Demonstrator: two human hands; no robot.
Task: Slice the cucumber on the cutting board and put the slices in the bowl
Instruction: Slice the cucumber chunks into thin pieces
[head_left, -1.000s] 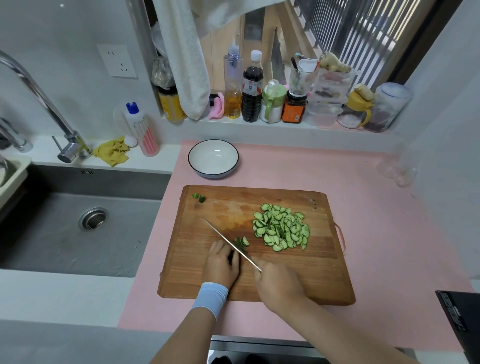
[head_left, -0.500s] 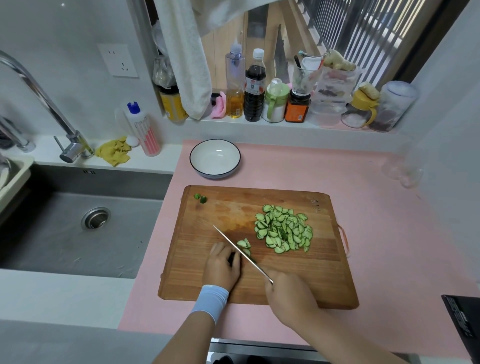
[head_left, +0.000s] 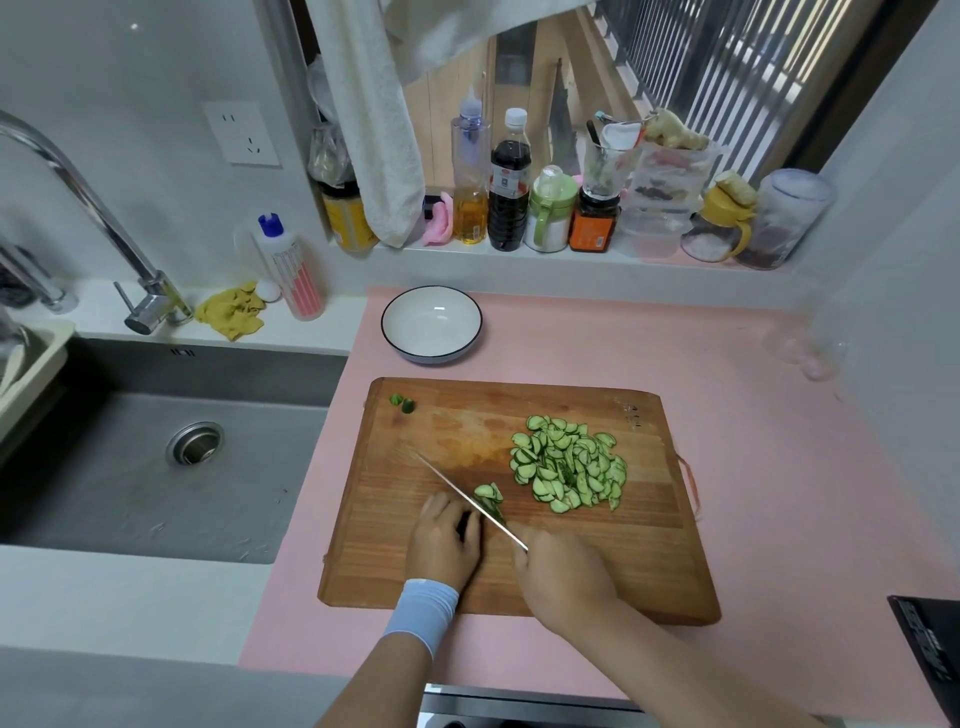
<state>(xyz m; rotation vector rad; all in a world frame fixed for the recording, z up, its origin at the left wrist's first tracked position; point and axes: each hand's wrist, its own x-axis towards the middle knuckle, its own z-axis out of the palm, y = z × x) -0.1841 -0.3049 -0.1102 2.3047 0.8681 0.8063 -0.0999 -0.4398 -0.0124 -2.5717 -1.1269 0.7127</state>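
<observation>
Head view | right grip (head_left: 563, 577) clasps knife (head_left: 457, 491) | left grip (head_left: 447, 540) pinches cucumber (head_left: 492, 508), just left of knife

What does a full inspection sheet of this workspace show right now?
Surface: pink mat under wooden cutting board.
Job's things: slice pile on the board's right; cucumber stub mostly hidden; bowl behind the board, empty.
Clutter: two end bits at the board's far left corner; bottles and jars on the sill; yellow cloth.
Grips: left hand holds the stub; right hand grips knife.
Cables: nothing seen.
Surroundings: sink left, wall socket, hanging towel.
</observation>
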